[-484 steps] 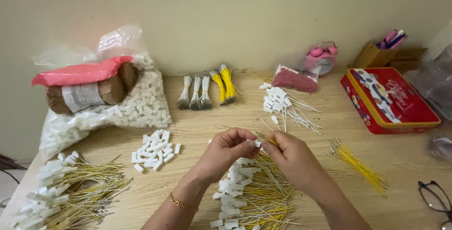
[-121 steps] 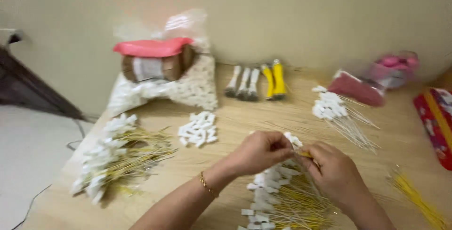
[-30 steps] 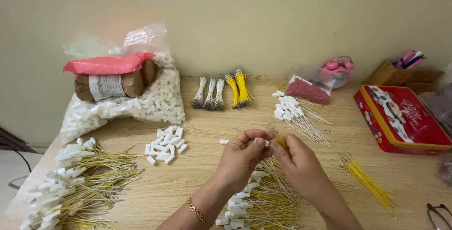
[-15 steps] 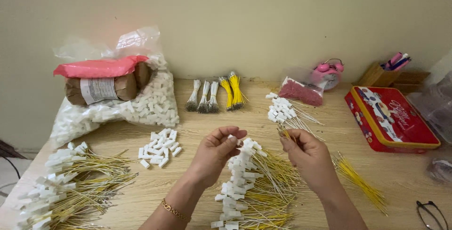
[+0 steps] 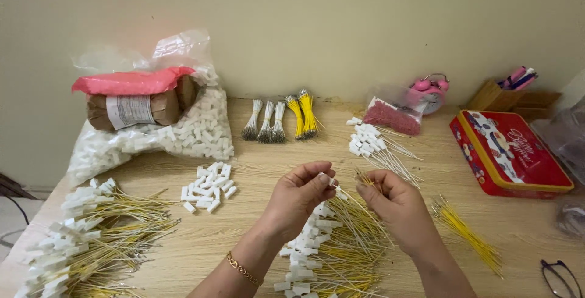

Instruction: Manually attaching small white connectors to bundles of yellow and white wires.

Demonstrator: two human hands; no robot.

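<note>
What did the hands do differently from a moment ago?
Half a second ago the hands were apart. Now the left hand and right hand have come closer together over the pile of wires; the left pinches a small white connector with a thin wire running toward the right hand. The loose connectors, bag and red tin stayed put.

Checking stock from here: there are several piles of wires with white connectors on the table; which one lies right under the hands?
The pile of yellow wires with white connectors at the near edge, directly below the left hand and right hand. The others lie far left and further back.
</note>
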